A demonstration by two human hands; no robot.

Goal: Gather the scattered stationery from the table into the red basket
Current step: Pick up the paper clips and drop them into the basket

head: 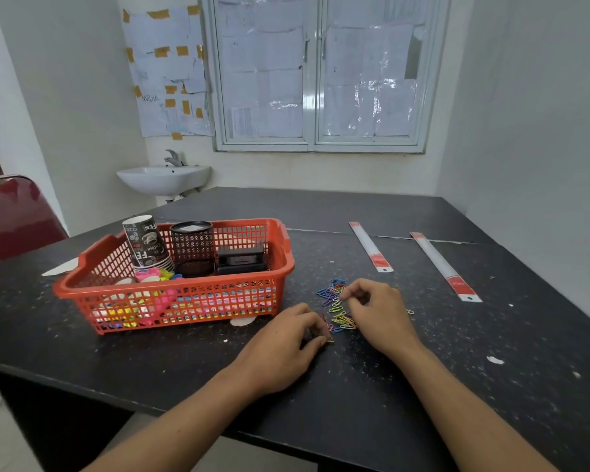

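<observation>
A red mesh basket (191, 294) stands on the black table (355, 386), left of centre. Inside are stacked paper cups (145, 241), a black mesh pen holder (192, 247), a black stapler-like box (241, 258) and colourful small items. A pile of coloured paper clips (334, 303) lies scattered to the right of the basket. My left hand (283, 345) has its fingers curled at the pile's near-left edge, pinching some clips. My right hand (375, 308) rests over the pile's right side, fingers curled onto clips.
Two long white rulers in sleeves with red ends lie further right, one (370, 247) and another (443, 265). A red chair (11, 216) stands at the left. White paper scraps dot the table. A sink (164, 178) hangs on the far wall.
</observation>
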